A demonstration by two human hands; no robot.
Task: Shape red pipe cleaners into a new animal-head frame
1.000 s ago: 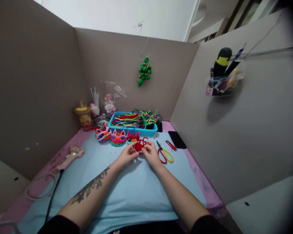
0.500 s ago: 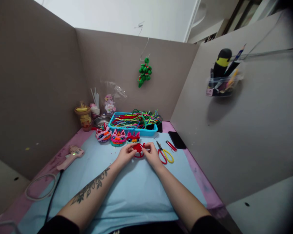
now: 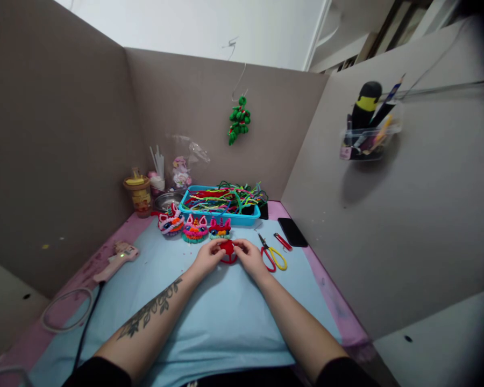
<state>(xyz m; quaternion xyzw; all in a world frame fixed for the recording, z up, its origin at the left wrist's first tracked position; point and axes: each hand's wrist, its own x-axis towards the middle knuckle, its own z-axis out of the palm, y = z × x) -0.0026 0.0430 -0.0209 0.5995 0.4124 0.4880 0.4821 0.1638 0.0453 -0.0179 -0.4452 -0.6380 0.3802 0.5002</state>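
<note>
Both hands meet over the light blue mat [image 3: 210, 317], pinching a small red pipe-cleaner piece [image 3: 227, 251] between them. My left hand [image 3: 207, 259] grips its left side with fingertips on top. On the right side of the red piece, my right hand [image 3: 248, 258] holds it with thumb and fingers. The piece is partly hidden by my fingers. Just behind it stand three finished colourful pipe-cleaner animal faces [image 3: 194, 228] in a row.
A blue tray [image 3: 220, 216] of coloured pipe cleaners sits at the back. Red-and-yellow scissors [image 3: 272, 256], a small red tool [image 3: 283, 241] and a black phone [image 3: 292, 231] lie to the right. A pink glue gun [image 3: 115, 259] with cable lies left. Grey partition walls enclose the desk.
The red piece has been wound tighter: loose red loops that stuck out a second ago are now tucked in. Both hands stay together and have dropped slightly toward me.
</note>
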